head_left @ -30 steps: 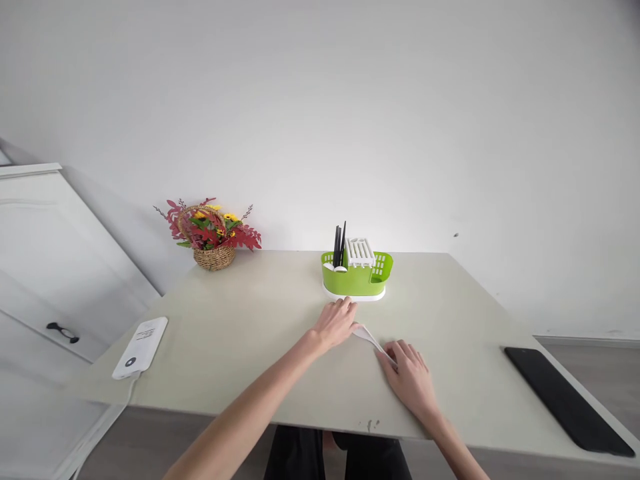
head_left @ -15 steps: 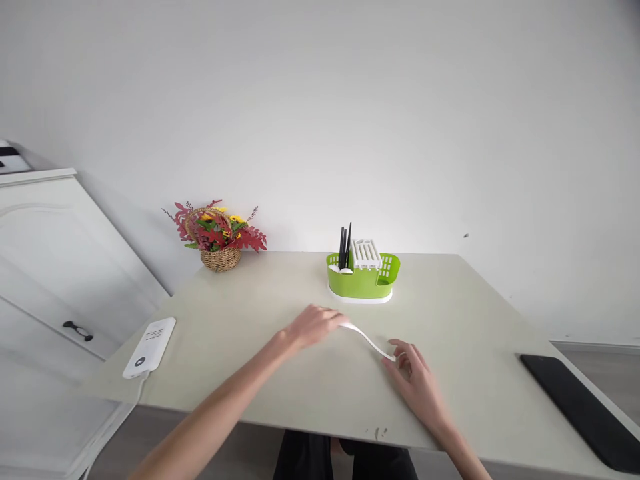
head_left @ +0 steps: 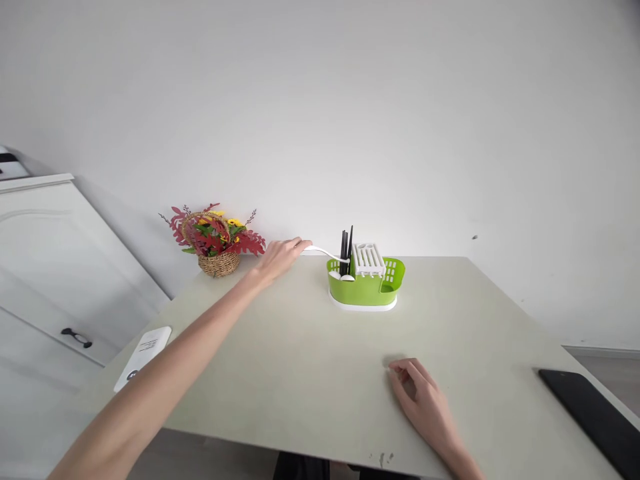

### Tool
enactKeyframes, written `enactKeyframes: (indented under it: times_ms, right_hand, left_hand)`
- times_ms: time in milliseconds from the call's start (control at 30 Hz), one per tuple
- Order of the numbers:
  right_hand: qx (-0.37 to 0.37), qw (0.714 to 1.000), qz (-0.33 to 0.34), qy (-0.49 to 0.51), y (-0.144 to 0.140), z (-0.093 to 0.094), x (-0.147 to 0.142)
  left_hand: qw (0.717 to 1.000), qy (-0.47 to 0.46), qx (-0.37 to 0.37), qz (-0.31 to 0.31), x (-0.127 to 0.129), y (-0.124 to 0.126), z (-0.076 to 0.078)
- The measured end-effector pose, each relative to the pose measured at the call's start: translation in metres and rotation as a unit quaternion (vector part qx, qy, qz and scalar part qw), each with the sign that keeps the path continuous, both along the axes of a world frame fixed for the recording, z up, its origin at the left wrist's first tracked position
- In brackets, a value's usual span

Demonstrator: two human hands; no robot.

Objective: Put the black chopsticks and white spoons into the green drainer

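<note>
My left hand (head_left: 281,257) is stretched out to the far side of the table, shut on the handle of a white spoon (head_left: 324,252). The spoon's far end reaches the left compartment of a green cutlery holder (head_left: 367,285), where black chopsticks (head_left: 345,248) stand upright. A white slotted insert (head_left: 369,260) sits in the holder's middle. My right hand (head_left: 421,399) lies on the table (head_left: 300,360) near the front edge, fingers loosely curled and holding nothing.
A wicker basket of red and yellow flowers (head_left: 215,239) stands at the back left of the table. A white flat device (head_left: 143,349) lies at the left edge, a black flat object (head_left: 595,417) at the right edge. A white cabinet (head_left: 45,267) stands on the left.
My left hand lifted the white spoon from the table's middle and carried it up and back to the green holder. My right hand let go of the spoon's other end and stayed put.
</note>
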State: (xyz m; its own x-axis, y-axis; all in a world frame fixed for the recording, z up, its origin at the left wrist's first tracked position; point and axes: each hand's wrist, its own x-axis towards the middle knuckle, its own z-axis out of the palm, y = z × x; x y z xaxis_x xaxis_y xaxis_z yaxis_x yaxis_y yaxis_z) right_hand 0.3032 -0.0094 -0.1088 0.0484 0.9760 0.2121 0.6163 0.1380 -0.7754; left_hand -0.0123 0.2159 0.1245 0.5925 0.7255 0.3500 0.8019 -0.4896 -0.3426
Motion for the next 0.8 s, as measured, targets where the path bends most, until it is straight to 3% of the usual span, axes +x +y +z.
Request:
enactKeyframes:
  times_ms: [133, 367, 567, 800]
  right_hand:
    - [-0.004, 1.0, 0.005, -0.015, 0.002, 0.0, 0.0]
    - [-0.007, 1.0, -0.002, -0.019, 0.003, 0.003, -0.001]
    - [-0.004, 1.0, -0.003, -0.022, 0.004, 0.002, 0.001]
    - [-0.004, 1.0, 0.005, -0.022, 0.003, 0.0, 0.001]
  left_hand:
    - [0.997, 0.065, -0.007, -0.036, 0.01, 0.019, -0.005]
    - [0.992, 0.107, -0.026, -0.058, 0.029, 0.023, -0.028]
    - [0.994, 0.083, -0.051, -0.049, 0.039, 0.027, -0.044]
    - [0.993, 0.053, -0.1, -0.036, 0.042, 0.024, -0.045]
